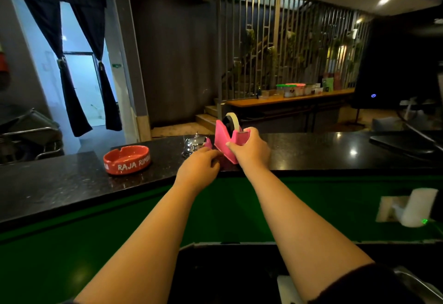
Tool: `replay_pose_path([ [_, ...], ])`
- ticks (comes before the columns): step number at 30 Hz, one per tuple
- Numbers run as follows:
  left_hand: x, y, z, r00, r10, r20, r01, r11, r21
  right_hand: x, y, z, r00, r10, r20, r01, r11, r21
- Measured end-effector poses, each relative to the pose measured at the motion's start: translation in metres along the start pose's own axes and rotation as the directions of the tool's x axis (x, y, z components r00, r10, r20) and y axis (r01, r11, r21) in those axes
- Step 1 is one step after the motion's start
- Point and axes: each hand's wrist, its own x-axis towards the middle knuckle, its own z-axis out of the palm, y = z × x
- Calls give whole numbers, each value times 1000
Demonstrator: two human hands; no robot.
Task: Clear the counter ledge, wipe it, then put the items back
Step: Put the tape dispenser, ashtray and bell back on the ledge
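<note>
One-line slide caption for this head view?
Right hand grips pink tape dispenser on black ledge; left hand beside bell.

Hid most of a small pink object (208,143) behind the left hand (199,167), beside the shiny chrome desk bell (193,145); could not tell what it was. Covered the near right corner of the pink plastic tape dispenser (226,139) with the right hand (250,149). Lost the end of the white lettering round the curve of the red round ashtray (127,160). Blurred beyond reading: the green- and pink-lidded containers (291,89) on the far wooden shelf (287,100). Cut off at the right edge: a dark flat device (402,144).
</note>
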Motion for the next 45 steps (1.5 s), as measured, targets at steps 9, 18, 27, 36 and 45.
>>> replay_pose_path([
  [9,-34,-44,11,981,-126,-145,174,904,390,-9,6,11,1000,17,5,-17,1000,-6],
  [18,-37,-42,-1,992,-121,-24,122,930,348,-35,-11,26,979,-79,-188,86,996,27],
  [27,-53,-65,-12,992,-110,-62,126,852,508,-22,-49,72,966,-125,225,145,987,-76],
  [36,-51,-66,-12,993,-89,-73,112,879,463,16,-55,99,968,13,252,20,991,-131],
  [45,-56,-61,-29,991,-100,89,51,898,438,-14,-50,72,970,-111,215,118,993,-18],
])
